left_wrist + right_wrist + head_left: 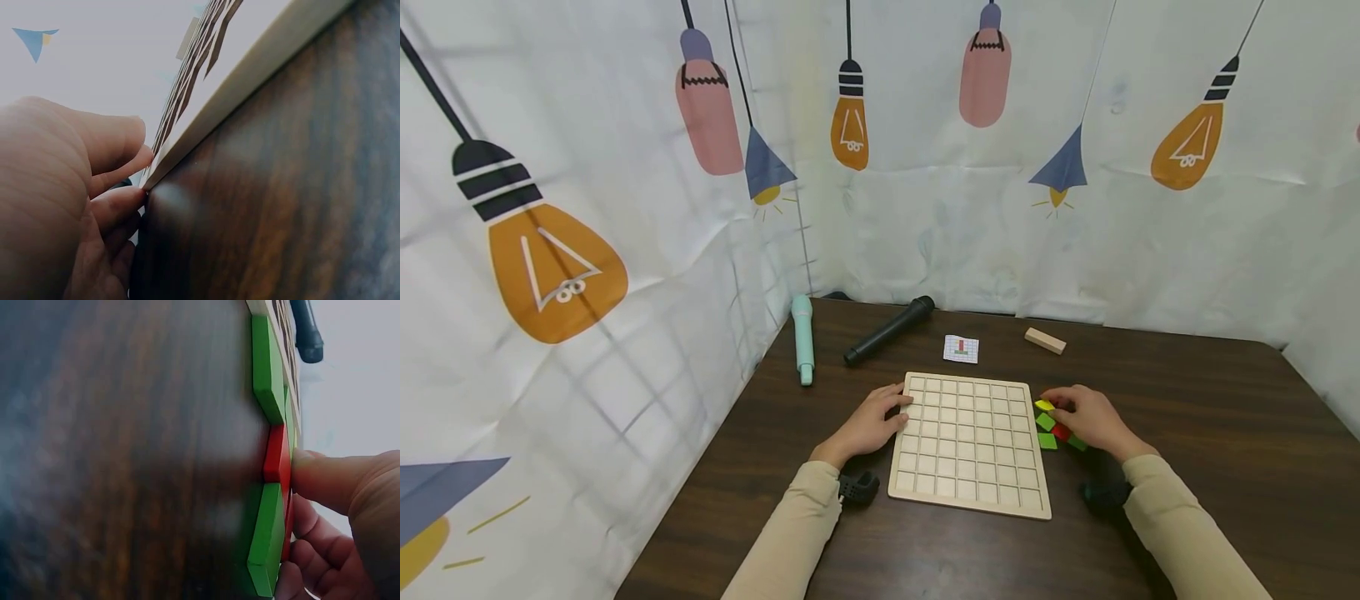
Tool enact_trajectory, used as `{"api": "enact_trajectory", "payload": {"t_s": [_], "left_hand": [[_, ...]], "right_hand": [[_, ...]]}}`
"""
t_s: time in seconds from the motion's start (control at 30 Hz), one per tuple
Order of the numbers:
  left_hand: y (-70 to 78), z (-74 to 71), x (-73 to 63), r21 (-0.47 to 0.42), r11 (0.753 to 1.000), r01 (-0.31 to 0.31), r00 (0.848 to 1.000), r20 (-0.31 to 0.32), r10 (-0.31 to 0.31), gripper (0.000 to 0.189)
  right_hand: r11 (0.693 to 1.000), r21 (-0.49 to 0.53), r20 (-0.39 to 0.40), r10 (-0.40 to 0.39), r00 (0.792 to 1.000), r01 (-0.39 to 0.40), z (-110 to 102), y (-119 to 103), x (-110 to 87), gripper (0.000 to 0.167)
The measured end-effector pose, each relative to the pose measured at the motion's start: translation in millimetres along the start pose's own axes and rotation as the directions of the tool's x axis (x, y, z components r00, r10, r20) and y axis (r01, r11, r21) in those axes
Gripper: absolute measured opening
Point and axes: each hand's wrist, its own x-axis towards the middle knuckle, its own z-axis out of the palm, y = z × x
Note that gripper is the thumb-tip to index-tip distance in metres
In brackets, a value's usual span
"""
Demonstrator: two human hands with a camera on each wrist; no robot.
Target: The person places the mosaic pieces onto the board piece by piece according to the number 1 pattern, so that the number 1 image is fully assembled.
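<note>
A pale wooden grid board [966,442] lies flat on the dark table. My left hand [874,421] rests at its left edge, fingertips touching the rim; in the left wrist view the fingers [115,203] meet the board's side. On the right, my right hand [1090,417] pinches a yellow tile [1044,406] between thumb and fingertip. Below it lie green tiles [1046,421] and a red tile [1061,432], close beside the board's right edge. The right wrist view shows the thumb [328,481] over the red tile [277,456], with a green tile [267,534] next to it.
Behind the board lie a small printed pattern card [961,349], a black microphone [889,331] and a wooden block [1045,341]. A mint-green microphone [803,340] is near the table's left edge. White patterned curtains [925,225] hang at the back and left.
</note>
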Motion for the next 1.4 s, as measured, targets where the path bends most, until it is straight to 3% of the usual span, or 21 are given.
{"api": "enact_trajectory", "payload": {"t_s": [0.43, 0.83, 1.0, 1.4], "left_hand": [[-1.9, 2.3, -1.2, -0.008, 1.0, 0.008, 1.0, -0.001, -0.008, 0.039], [0.1, 3.0, -1.6, -0.008, 1.0, 0.009, 1.0, -0.016, -0.009, 0.038], [1.6, 2.0, -1.9, -0.01, 1.0, 0.014, 1.0, -0.021, -0.014, 0.037], [2.1, 0.9, -1.5, -0.014, 1.0, 0.015, 1.0, -0.021, -0.015, 0.038]], "right_hand": [[0.999, -0.035, 0.013, 0.007, 1.0, -0.007, 2, 5, 2.4, 0.02], [0.999, -0.026, -0.027, 0.019, 0.999, -0.02, 2, 6, -2.4, 0.023], [0.999, -0.034, -0.028, -0.015, 0.999, 0.014, 0, 2, -2.6, 0.031], [0.996, 0.002, -0.026, -0.092, 0.995, 0.092, 4, -19, 1.5, 0.027]]}}
